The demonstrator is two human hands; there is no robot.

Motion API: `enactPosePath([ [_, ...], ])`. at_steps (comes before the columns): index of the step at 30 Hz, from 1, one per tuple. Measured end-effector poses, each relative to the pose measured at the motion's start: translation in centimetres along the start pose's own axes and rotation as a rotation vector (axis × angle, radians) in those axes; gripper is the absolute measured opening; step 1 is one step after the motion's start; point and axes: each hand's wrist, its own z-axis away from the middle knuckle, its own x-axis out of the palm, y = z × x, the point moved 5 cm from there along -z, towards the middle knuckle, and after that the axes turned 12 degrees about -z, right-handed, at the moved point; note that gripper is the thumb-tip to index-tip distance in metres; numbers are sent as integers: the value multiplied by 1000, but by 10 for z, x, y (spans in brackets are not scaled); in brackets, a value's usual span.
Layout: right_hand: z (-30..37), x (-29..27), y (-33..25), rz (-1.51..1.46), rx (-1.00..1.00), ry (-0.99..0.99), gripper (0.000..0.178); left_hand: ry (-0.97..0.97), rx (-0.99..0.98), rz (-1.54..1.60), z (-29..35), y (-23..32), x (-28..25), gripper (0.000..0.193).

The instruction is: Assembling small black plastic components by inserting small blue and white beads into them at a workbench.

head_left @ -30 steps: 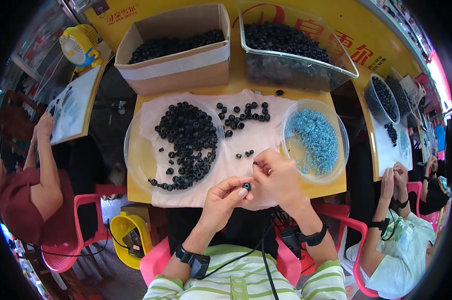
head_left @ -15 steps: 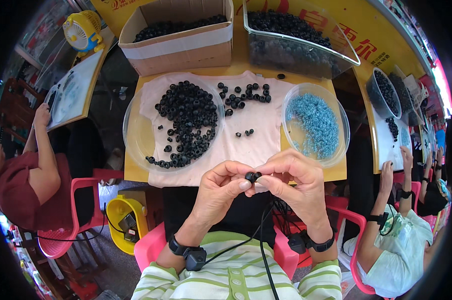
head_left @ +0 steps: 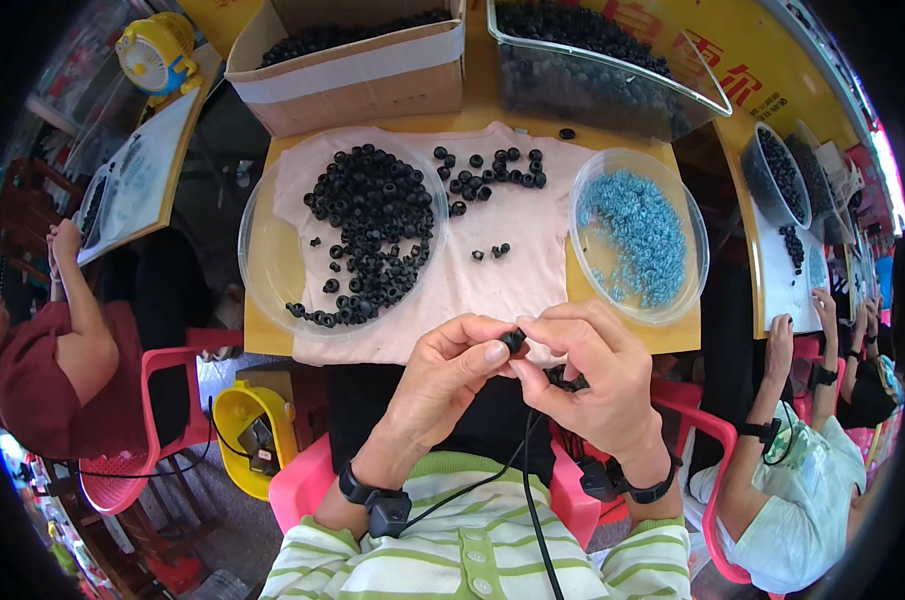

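Pinched between the thumb and index finger of my left hand [head_left: 447, 368] is a small round black plastic part [head_left: 513, 342]. My right hand [head_left: 594, 372] meets it from the other side, its index finger at the part and its thumb curled just below, fingers closed. Both hands are over the table's front edge. To their left, a clear round tray [head_left: 256, 262] carries a heap of hollow black parts [head_left: 367, 190]. On the right, another clear round tray [head_left: 694, 283] holds small translucent blue pieces [head_left: 647, 235]. The fingertips partly cover the held part.
A pink cloth [head_left: 452, 285] lies under the left tray, with several loose black parts on it. Behind stand a cardboard box [head_left: 357, 95] and a clear bin [head_left: 612, 90] of black parts. Cables [head_left: 538, 470] hang before me. People work at tables on both sides.
My right thumb has come down off the black part, and the part sits slightly higher and tilted differently between my fingers. The whole view has shifted a little.
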Motion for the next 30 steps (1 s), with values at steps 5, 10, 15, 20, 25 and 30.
enactPosePath([
  [5, -2, 3, 6, 136, -105, -18, 31, -16, -88, 55, -7, -7, -2, 18],
  [10, 7, 6, 14, 151, -206, -28, 27, 8, -138, 75, -11, -15, -1, 14],
  [15, -4, -2, 19, 187, -131, -53, 21, 15, -150, 7, -25, -8, 8, 10],
  [20, -63, -42, 37, 201, 94, -85, 18, 172, 253, -851, -41, 42, 10, 16],
  [25, -135, -112, 60, 515, 138, 360, 23, 506, 706, -1964, -55, 87, 10, 22],
  [30, -168, -133, 101, 677, 98, 330, 28, 504, 621, -2075, -74, 87, 10, 21],
])
